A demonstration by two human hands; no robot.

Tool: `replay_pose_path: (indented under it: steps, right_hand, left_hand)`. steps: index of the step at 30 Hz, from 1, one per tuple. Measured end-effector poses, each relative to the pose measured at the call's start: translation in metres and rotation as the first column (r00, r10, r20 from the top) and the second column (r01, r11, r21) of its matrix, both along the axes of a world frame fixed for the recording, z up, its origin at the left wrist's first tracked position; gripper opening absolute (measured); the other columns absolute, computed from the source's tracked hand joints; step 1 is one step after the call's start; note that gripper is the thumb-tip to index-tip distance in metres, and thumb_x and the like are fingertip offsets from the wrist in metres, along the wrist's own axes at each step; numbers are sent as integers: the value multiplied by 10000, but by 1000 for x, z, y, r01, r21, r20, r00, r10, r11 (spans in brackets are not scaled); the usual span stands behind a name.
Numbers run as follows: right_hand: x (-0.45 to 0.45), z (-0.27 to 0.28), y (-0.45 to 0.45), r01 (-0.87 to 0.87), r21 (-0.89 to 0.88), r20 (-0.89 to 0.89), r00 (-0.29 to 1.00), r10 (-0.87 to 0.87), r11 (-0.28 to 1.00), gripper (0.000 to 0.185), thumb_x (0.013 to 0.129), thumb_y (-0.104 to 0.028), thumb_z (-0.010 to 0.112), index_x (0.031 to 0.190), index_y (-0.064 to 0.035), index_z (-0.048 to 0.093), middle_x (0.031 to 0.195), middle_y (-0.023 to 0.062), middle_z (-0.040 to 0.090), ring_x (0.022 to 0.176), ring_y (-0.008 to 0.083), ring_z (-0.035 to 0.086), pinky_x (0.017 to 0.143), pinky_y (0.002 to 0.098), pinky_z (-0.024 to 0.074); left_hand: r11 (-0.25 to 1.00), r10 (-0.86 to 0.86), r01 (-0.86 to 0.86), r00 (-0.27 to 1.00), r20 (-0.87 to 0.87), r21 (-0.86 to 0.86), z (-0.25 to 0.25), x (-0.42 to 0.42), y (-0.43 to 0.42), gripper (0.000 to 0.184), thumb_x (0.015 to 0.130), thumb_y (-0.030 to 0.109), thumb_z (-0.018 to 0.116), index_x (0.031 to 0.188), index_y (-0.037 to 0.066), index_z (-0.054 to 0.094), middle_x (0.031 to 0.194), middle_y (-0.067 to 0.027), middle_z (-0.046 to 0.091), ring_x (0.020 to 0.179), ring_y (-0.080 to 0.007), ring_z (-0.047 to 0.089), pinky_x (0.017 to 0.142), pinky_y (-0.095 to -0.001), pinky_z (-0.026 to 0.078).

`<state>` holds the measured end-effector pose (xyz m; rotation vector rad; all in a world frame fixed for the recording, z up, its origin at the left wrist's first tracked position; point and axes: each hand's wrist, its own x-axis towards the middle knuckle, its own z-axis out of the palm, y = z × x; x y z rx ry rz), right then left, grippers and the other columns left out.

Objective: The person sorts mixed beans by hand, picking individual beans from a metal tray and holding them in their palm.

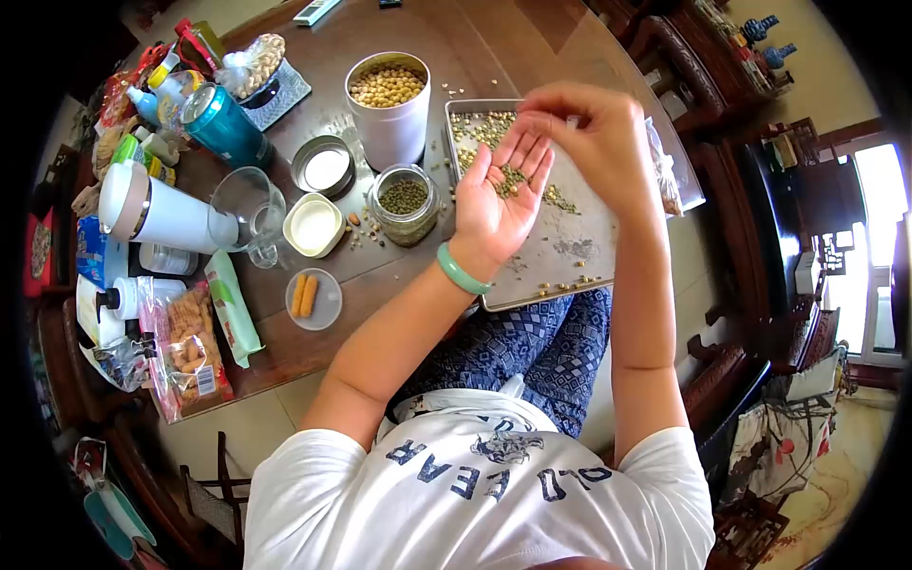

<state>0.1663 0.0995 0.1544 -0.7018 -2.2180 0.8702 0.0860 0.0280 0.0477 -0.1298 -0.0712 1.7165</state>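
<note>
Beans (pixel 512 182), green, lay in the open left palm over the tray.
White canister (pixel 391 128) of yellow beans (pixel 387 86) stood on the surface (pixel 366 252), just behind a glass jar (pixel 405 223); left hand (pixel 489 209), palm up, grip released, supported the green beans; metal tray (pixel 551 249) below bore scattered beans (pixel 475 128); right hand (pixel 594 128) hovered near the left fingertips, fingers bent, its grip contents not discernible.

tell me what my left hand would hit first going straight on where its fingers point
Probably your right hand, just beyond the fingertips of your left hand, though depth is unclear and it might pass underneath.
</note>
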Motion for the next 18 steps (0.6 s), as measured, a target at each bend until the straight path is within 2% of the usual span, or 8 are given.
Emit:
replay_pose_path:
  steps: [1, 2, 4, 5, 7, 8, 12, 18]
  right_hand:
    - [10, -2, -8, -10, 42, 77, 997, 7, 999, 155, 774, -101, 716, 889, 3, 717, 794, 124, 707, 670, 182, 674, 647, 289, 523]
    - [17, -3, -19, 3, 58, 142, 990, -11, 998, 151, 764, -96, 717, 879, 2, 715, 794, 131, 700, 652, 206, 664, 634, 300, 519]
    - [29, -11, -30, 1, 63, 231, 973, -15, 998, 154, 743, -82, 718, 875, -4, 708, 814, 144, 688, 657, 274, 653, 627, 339, 514]
    - [32, -18, -33, 4, 60, 232, 973, -18, 998, 154, 743, -82, 718, 875, -4, 708, 814, 144, 688, 657, 274, 653, 627, 339, 514]
    - [34, -28, -38, 32, 104, 223, 973, -55, 994, 162, 751, -106, 743, 883, -17, 714, 818, 99, 700, 662, 199, 630, 609, 296, 480]
    - [34, -30, -39, 3, 112, 217, 976, -27, 994, 168, 755, -96, 734, 897, -11, 705, 832, 110, 691, 687, 234, 647, 624, 316, 496]
    - [31, -38, -41, -8, 128, 259, 966, -25, 992, 160, 758, -78, 718, 886, 14, 687, 848, 139, 677, 727, 260, 657, 662, 335, 517]
    - [27, -38, -41, -7, 86, 239, 971, -14, 996, 177, 751, -61, 711, 904, 14, 666, 806, 123, 655, 709, 229, 643, 637, 325, 504]
  left_hand:
    - [997, 5, -6, 1000, -14, -73, 3, 0, 0, 525, 1048, 347, 255, 1380, -23, 423, 1445, -140, 439, 1377, -250, 362, 1167, -382, 280]
    - [997, 33, -22, 988, -149, 74, 4, -1, -2, 540, 1047, 366, 238, 1391, -13, 411, 1464, -125, 418, 1394, -245, 333, 1170, -383, 266]
    - [999, 17, -10, 990, -140, 54, 4, 1, -2, 546, 1049, 364, 218, 1408, -14, 381, 1473, -126, 406, 1390, -261, 335, 1170, -401, 264]
    - [999, 8, -3, 991, -137, 36, 5, 1, -3, 553, 1051, 363, 199, 1424, -15, 352, 1482, -126, 395, 1387, -278, 338, 1170, -418, 262]
    - [999, -3, 8, 991, -132, 39, 6, 2, -4, 561, 1050, 369, 196, 1423, -20, 354, 1485, -134, 389, 1398, -280, 323, 1172, -414, 251]
    - [998, 2, 6, 989, -147, 56, 5, 2, -4, 561, 1050, 366, 198, 1425, -23, 348, 1485, -143, 386, 1402, -282, 317, 1176, -412, 243]
    - [995, 9, 9, 984, -177, 99, 1, 2, -3, 564, 1046, 377, 209, 1429, -13, 349, 1489, -146, 379, 1408, -268, 307, 1169, -390, 241]
    - [996, 8, 15, 963, -271, 84, -3, 3, -2, 555, 1041, 395, 224, 1424, 23, 379, 1479, -109, 408, 1386, -235, 348, 1120, -360, 307]
